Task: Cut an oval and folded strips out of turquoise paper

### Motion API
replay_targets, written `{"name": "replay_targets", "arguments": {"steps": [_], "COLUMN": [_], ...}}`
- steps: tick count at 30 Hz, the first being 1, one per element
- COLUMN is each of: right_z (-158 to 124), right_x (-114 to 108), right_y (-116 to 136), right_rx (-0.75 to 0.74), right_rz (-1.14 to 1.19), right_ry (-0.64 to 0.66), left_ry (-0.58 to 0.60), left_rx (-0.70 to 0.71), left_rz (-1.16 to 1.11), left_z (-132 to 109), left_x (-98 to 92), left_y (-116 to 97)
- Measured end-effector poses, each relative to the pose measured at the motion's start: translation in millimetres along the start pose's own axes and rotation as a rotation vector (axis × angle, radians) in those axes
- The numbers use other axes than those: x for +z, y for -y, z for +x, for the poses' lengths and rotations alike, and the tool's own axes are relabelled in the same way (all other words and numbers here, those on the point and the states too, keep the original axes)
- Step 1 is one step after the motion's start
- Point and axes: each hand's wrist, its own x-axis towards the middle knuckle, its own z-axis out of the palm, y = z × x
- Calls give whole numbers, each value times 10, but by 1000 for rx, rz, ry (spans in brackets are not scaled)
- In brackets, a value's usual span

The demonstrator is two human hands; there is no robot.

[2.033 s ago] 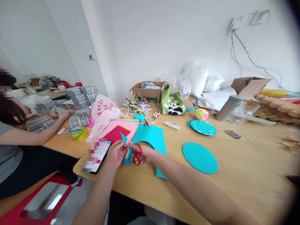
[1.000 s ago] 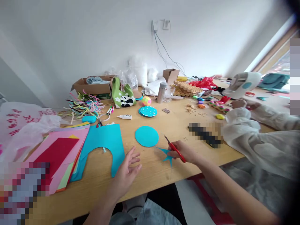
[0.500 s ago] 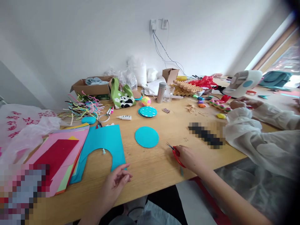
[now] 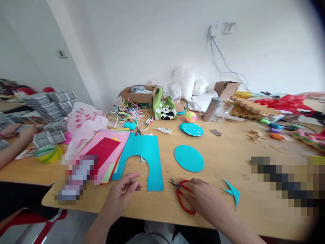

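— What could go wrong across the worktop (image 4: 223, 154)?

— Take the largest piece first: the blue sheet (image 4: 155, 162). Its notch lies just beyond your left fingers (image 4: 133, 176), and its near right corner is left of your right fingers (image 4: 190, 185), just beside the scissors (image 4: 178, 185). A leftward sweep there could nick or crease it.

— And the blue disc (image 4: 189, 158)?

— It lies flat, beyond your right fingers; shoving the scissors forward could mark its edge. Those right fingers are wrapped on the scissors' handles, with the blades pointing leftward. Your left fingers are loosely curled, slightly apart and empty, so reaching across carelessly risks a prick.

— Anything smaller?

— The pointed blue scrap (image 4: 236, 195), right of your right fingers. It's light, so dragging your hand back could sweep it off.

— Containers, then?

— Far beyond your left fingers, the cardboard box (image 4: 134, 97) holds pale blue material (image 4: 140, 89). To its right, the panda bag (image 4: 158, 101) hides its contents. Far beyond your right fingers stand a capped flask (image 4: 212, 111), contents unseen, and a clear cup (image 4: 225, 110), too blurred to judge. Nearer, the squeeze bottle (image 4: 166, 130) doesn't show its fill.
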Motion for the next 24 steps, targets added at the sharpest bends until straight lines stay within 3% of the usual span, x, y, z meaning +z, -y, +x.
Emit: {"name": "replay_targets", "arguments": {"steps": [3,5,8,11,14,16,18,21,24], "right_z": [188,336,487,541,637,796,1038,1481,1883], "right_x": [98,194,297,253,75,-55,-145,-183,-162], "right_y": [-258,-464,-728,-804,-610,-378,-139,138,296], "right_rx": [53,50,118,179,136,61,11,47,112], "right_rz": [-39,-82,-133,-164,-51,132,270,285,267], "right_ry": [-175,-201,-136,-157,-185,-125,-24,-37,-85], "left_ry": [-142,-209,-207,-165,-67,20,29,39,128], "left_rx": [-2,3,33,99,209,269,299,304,255], "left_rz": [-24,-19,48,259,534,660,774,901,1002], "left_z": [-26,-25,12,137,389,604,804,983,994], "left_x": [-131,-198,-286,-350,-329,-252,-140,22,110], "left_y": [10,25,58,90,101,95,93,135,241]}}
